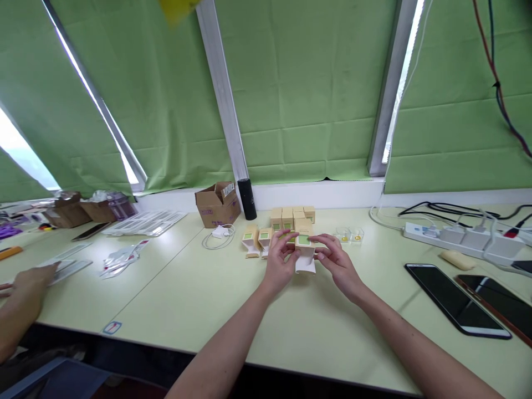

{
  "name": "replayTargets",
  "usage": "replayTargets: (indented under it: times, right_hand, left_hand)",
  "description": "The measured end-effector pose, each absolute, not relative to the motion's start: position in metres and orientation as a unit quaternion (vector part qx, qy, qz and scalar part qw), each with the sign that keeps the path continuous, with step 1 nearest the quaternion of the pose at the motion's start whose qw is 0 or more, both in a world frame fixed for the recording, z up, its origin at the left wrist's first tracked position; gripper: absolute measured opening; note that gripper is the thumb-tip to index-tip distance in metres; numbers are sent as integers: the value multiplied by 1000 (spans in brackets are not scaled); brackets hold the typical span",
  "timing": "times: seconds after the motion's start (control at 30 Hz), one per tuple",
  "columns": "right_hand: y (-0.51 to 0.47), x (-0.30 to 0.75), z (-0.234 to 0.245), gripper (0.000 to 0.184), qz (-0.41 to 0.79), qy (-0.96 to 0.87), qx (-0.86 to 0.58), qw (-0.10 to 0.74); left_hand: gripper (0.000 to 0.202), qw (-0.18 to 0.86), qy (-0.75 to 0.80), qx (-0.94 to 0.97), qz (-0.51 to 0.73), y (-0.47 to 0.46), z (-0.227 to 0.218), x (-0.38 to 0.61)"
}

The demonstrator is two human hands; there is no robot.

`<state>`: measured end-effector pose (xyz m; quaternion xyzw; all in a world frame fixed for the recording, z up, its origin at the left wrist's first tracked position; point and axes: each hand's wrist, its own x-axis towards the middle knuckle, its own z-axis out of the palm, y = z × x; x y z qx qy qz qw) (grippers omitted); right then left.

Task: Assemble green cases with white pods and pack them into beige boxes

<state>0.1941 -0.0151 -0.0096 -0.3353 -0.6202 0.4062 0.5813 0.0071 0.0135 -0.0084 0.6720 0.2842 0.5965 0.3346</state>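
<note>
My left hand point(279, 262) and my right hand point(337, 260) meet over the pale green table point(216, 302), both gripping one small tan carton point(305, 247) with a green label and an open white flap at its bottom. Fingers of each hand pinch its sides. Two similar cartons point(258, 240) with open flaps stand just left of my left hand. Behind them sits a cluster of several closed tan cartons point(292, 216). Two small clear cups point(349, 235) with something yellow inside stand right of the held carton.
A brown cardboard box point(217, 205), a black cylinder point(247, 199) and a white charger cable point(219, 234) lie at the back. A power strip point(453, 236) and dark tablets point(454, 299) occupy the right. Another person's hand point(29, 288) rests at the left near plastic trays point(143, 222).
</note>
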Motion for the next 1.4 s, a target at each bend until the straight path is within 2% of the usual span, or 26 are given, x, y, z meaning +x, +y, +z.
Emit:
replayTargets:
  times: [0.53,1.4]
  right_hand:
    - [-18,194,-5,30,386,-626,-342,586]
    - [-16,190,-8,32,392,-610,-368,581]
  left_hand:
    - [35,315,286,693,583,9,-10,9]
    - [34,304,282,707,573,7,-13,10]
